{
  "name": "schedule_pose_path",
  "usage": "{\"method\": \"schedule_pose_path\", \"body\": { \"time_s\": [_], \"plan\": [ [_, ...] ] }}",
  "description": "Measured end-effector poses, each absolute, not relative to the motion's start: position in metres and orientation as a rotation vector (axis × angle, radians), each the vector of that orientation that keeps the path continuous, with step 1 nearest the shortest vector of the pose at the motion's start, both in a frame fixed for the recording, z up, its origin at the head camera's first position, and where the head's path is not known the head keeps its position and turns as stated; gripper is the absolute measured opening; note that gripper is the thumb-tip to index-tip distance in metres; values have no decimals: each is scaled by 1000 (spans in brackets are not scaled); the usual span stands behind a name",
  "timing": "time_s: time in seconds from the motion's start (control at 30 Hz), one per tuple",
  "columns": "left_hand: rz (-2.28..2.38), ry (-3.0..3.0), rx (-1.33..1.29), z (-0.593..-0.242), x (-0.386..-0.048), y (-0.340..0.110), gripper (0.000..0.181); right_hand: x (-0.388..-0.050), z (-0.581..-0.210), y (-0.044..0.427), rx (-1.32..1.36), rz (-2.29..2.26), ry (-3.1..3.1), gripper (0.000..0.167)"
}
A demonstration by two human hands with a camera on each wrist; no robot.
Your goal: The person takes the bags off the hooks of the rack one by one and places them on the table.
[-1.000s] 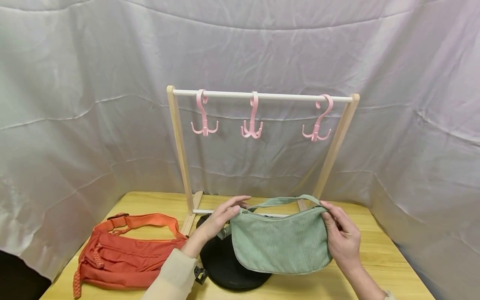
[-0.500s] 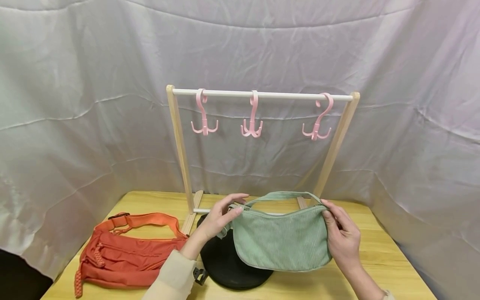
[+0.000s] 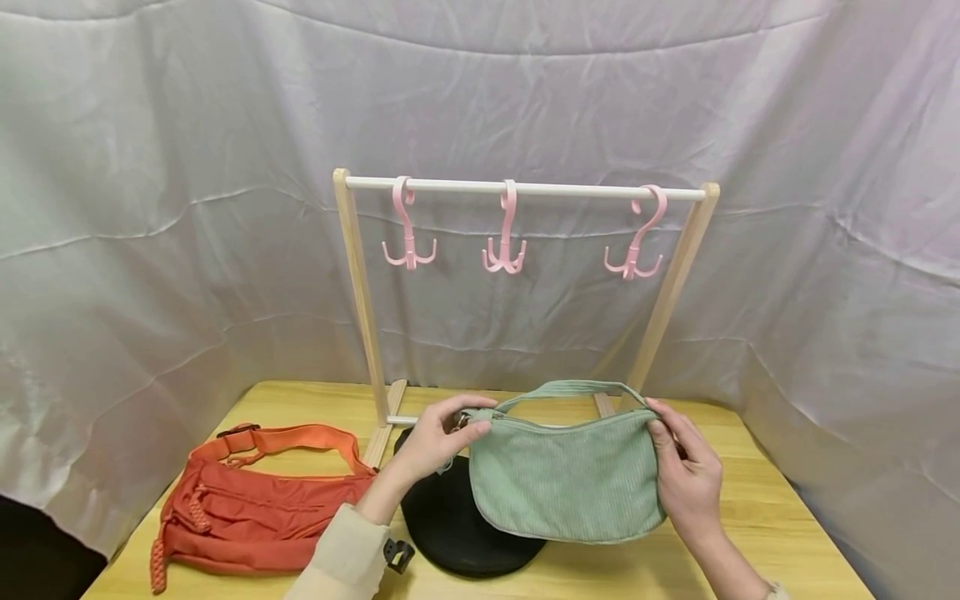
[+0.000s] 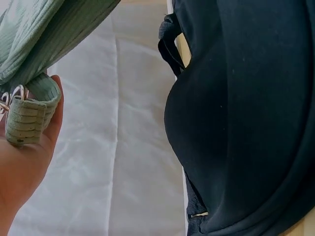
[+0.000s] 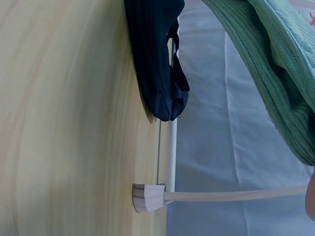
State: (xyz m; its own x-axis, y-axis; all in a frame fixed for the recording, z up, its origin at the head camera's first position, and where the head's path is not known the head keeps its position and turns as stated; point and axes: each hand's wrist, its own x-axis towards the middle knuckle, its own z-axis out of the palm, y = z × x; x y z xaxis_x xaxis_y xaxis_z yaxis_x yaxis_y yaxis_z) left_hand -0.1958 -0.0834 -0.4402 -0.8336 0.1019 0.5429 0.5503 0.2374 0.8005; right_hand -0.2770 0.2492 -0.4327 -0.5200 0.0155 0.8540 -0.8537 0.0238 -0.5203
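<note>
A green corduroy shoulder bag [image 3: 570, 479] is held up over the table, its short strap [image 3: 573, 388] arching above the zipped top. My left hand [image 3: 433, 440] pinches its upper left corner, thumb in front and fingers behind. In the left wrist view, a folded strap end [image 4: 25, 120] with metal rings lies against that palm. My right hand [image 3: 692, 475] grips the upper right corner between thumb and fingers; only a fingertip of it shows in the right wrist view. Below and behind the green bag, a black bag [image 3: 457, 529] lies partly hidden.
A red waist bag [image 3: 251, 521] with an orange strap lies on the wooden table [image 3: 757, 517] at left. Behind stands a rack with a white bar [image 3: 457, 187] and wooden posts. Three pink hooks [image 3: 408, 237] hang from it. Grey cloth [image 3: 525, 100] surrounds the table.
My left hand has closed in on the green bag's left corner, its thumb now over the edge. The strap stands higher than before. My right hand has hardly moved.
</note>
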Motion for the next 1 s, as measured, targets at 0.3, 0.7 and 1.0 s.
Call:
{"method": "schedule_pose_path", "body": {
  "time_s": [0.3, 0.7, 1.0],
  "plan": [
    [-1614, -2189, -528, -436, -192, -71, 33, -278, -440, 261, 663, 1591, -1832, 33],
    [-1558, -2192, -497, -435, -193, -48, 31, -283, -446, 276, 363, 1685, -2077, 29],
    [-1558, -2237, -458, -432, -195, -29, 31, -286, -450, 287, 321, 1631, -2127, 30]
  ]
}}
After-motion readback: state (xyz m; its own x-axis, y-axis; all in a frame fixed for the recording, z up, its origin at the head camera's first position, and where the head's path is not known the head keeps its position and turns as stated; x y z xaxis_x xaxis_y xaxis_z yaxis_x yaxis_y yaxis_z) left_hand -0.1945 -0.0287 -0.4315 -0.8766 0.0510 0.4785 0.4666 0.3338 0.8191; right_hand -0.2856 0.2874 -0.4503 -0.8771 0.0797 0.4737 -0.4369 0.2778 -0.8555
